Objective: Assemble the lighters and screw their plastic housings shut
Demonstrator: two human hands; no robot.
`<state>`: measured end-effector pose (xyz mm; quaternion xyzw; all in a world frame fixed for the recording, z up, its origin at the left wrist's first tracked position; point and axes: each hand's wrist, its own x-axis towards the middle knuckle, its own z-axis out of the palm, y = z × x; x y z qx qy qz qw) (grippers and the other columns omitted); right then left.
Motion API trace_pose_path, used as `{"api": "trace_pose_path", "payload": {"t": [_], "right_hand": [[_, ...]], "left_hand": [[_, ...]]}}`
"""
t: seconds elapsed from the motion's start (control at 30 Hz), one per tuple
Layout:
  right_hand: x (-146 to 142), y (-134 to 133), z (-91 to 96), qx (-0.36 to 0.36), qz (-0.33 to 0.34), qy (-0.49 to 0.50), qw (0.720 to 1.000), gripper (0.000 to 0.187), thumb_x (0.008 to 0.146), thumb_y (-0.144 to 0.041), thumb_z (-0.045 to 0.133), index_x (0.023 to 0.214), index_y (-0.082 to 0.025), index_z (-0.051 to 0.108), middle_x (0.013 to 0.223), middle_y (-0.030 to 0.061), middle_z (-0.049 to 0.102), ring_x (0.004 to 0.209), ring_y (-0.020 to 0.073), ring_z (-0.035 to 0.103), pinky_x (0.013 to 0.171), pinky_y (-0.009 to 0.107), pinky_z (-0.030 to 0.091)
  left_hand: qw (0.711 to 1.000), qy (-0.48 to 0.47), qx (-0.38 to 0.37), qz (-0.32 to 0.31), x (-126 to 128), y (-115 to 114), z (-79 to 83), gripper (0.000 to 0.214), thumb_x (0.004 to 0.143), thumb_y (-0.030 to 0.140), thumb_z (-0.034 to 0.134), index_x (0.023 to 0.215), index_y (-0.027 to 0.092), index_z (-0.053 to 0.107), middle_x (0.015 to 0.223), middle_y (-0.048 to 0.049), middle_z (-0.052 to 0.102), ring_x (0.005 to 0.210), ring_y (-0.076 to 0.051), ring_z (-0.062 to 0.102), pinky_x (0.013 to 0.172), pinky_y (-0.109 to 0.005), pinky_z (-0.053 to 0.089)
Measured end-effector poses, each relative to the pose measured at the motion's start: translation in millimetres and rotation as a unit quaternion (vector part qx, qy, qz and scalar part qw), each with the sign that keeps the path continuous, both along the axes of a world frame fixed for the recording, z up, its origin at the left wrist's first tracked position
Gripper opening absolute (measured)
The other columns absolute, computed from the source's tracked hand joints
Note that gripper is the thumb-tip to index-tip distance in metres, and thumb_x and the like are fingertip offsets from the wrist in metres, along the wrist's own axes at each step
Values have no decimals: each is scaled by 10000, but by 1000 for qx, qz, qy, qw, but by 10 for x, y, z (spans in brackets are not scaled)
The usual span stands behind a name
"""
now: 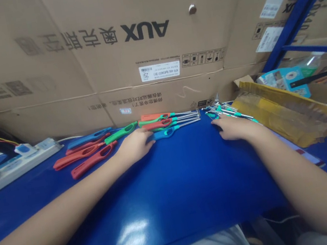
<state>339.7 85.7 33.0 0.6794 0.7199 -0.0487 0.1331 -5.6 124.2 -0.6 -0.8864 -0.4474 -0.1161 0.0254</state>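
My left hand (137,144) is curled at the handle end of a blue long-nosed lighter (164,133), which lies at the front of a row of assembled lighters with metal tubes pointing right. Its fingertips are partly hidden. In the row, an orange-red lighter (159,125) sits just behind the blue one. My right hand (233,127) reaches into a loose pile of metal lighter tubes (222,108) with green ends, its thumb and forefinger apart. Left of my left hand are several handles without tubes, among them a red handle (94,160), a green handle (121,133) and a blue handle (89,138).
A large cardboard sheet (104,65) stands behind the blue table (189,185). At the left is a white power strip (14,166) with plugs. At the right lie a yellow-taped plastic bag (284,114) and a blue card (288,80), beneath a blue metal frame (298,8).
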Motion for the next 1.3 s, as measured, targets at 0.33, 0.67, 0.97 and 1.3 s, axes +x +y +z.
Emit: {"api": "trace_pose_path", "payload": {"t": [0.33,0.67,0.97,1.3], "right_hand": [[-118,-35,-14,93,67,7,993,406,954,-295,480,1290,-129,638,1341,215,549,1281,372,523,1036,448,442],[-520,-225,45,128,178,127,967,319,984,-247,468,1196,-260,706,1160,57,759,1033,272,709,850,369,525],[-687,-290,-70,180,271,133,936,318,999,-270,453,1231,-226,666,1213,55,717,1030,237,704,734,320,524],[-636,-283,-104,219,290,161,917,295,1006,-289,463,1200,-238,680,1158,32,744,1004,229,717,731,320,520]], "left_hand": [[999,-10,37,34,-59,-256,153,377,948,427,553,1191,176,695,1217,-132,702,1131,-311,657,913,-400,559],[989,2,-29,147,-1015,-221,356,518,869,541,542,1234,187,637,1194,-128,720,1054,-338,686,906,-409,526],[986,43,-21,157,-867,192,265,454,905,437,522,1233,137,615,1210,-148,701,1125,-306,645,962,-383,503],[979,74,-87,167,-767,590,324,488,792,219,615,1280,199,623,1165,-79,751,1049,-252,716,860,-268,551]]}}
